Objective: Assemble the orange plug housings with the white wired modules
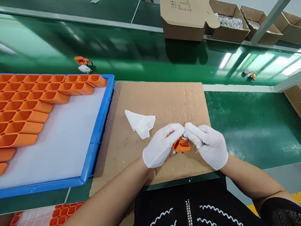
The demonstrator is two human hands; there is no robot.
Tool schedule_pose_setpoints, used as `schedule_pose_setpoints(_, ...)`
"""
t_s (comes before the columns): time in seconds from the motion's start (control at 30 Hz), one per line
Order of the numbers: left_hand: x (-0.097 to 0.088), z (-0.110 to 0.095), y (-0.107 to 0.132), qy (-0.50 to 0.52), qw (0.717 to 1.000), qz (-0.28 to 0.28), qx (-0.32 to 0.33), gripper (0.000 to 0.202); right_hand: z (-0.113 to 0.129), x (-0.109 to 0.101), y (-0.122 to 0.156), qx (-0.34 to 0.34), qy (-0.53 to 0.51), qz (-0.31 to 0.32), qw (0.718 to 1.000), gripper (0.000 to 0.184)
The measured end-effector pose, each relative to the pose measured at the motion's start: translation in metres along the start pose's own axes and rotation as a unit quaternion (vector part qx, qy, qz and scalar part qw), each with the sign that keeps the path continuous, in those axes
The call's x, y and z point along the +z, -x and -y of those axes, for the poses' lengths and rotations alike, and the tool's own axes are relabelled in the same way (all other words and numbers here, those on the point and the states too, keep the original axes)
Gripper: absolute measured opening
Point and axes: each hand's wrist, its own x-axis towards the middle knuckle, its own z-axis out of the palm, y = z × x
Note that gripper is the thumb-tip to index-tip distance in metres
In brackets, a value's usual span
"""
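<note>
Both my hands wear white gloves and meet over a cardboard sheet (pixel 160 102). My left hand (pixel 161 145) and my right hand (pixel 208 144) are closed together on one small orange plastic part (pixel 181 145), fingers pinched at its top. A folded white cloth (pixel 141 124) lies on the cardboard just left of my left hand.
A blue tray (pixel 97 134) at the left holds several rows of orange housings (pixel 29 104) on a white liner. On the green conveyor belt (pixel 138 50) lie an orange part with a white piece (pixel 82 64) and a small part (pixel 250 75). Cardboard boxes (pixel 186 16) stand beyond.
</note>
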Motion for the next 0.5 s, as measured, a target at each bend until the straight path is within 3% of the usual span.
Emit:
schedule_pose_setpoints(0.07,-0.001,0.0,-0.001,0.025,0.999,0.007,-0.034,0.034,0.001,0.0,-0.002,0.012,-0.013,0.005,1.0,0.034)
schedule_pose_setpoints(0.17,-0.003,0.0,0.0,0.078,0.994,0.022,-0.073,0.04,0.002,-0.002,-0.006,0.091,-0.098,0.028,0.991,0.043)
schedule_pose_setpoints(0.37,0.0,0.008,-0.001,0.155,0.984,0.015,-0.083,0.048,0.0,-0.005,-0.015,0.289,-0.295,0.034,0.91,0.038)
schedule_pose_setpoints(0.5,0.004,0.005,-0.001,0.123,0.988,-0.005,-0.098,0.047,0.001,-0.005,-0.018,0.329,-0.319,0.035,0.888,0.048)
